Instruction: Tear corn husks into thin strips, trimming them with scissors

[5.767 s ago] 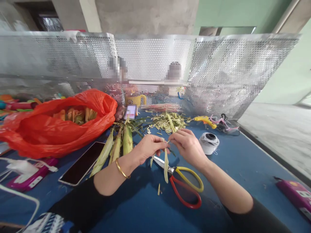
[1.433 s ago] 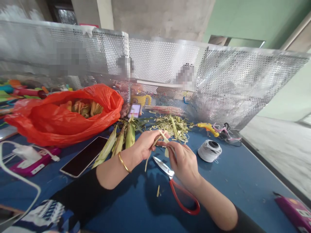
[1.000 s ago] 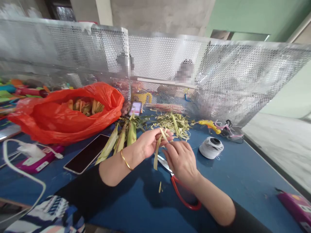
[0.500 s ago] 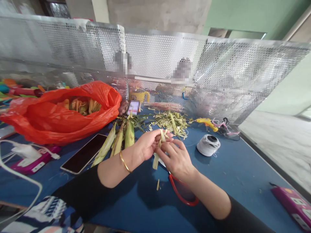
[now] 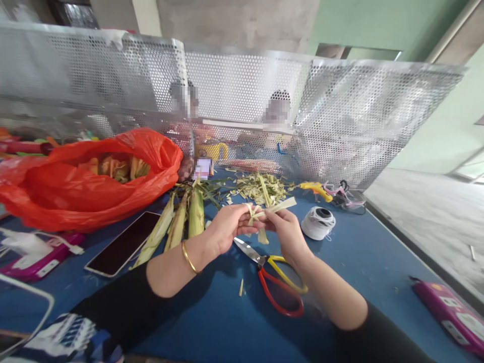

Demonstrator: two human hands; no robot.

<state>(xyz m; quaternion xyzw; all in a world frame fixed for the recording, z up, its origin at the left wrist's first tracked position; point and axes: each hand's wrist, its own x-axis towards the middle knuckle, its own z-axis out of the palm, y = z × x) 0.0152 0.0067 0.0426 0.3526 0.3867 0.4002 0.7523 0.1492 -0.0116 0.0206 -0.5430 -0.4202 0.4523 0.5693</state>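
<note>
Pale husk strips [image 5: 255, 215], folded or knotted together, are between my two hands above the blue table [image 5: 212, 312]. My left hand [image 5: 227, 226], palm partly up, has its thumb and fingers closed on the knotted part. My right hand [image 5: 286, 231] pinches the strips at their right side, and one loose end points up and to the right past its fingers. Another end hangs down between the hands. Below them lie scissors [image 5: 260, 260] with one red and one yellow handle, blades toward the upper left. A small husk sliver [image 5: 241, 287] is on the table.
Corn husks [image 5: 196, 209], a phone [image 5: 124, 244] and a red plastic bag [image 5: 86, 201] are at left. Husk scraps [image 5: 260, 189] lie behind my hands. At right are white thread [image 5: 318, 223], a yellow glue gun [image 5: 316, 190] and a purple power strip [image 5: 449, 315]. People sit behind a perforated screen [image 5: 242, 80].
My right hand has moved right and turned, uncovering the scissors. The strip end that hung down before now shows less, and an end stretches out to the upper right. The view has shifted slightly.
</note>
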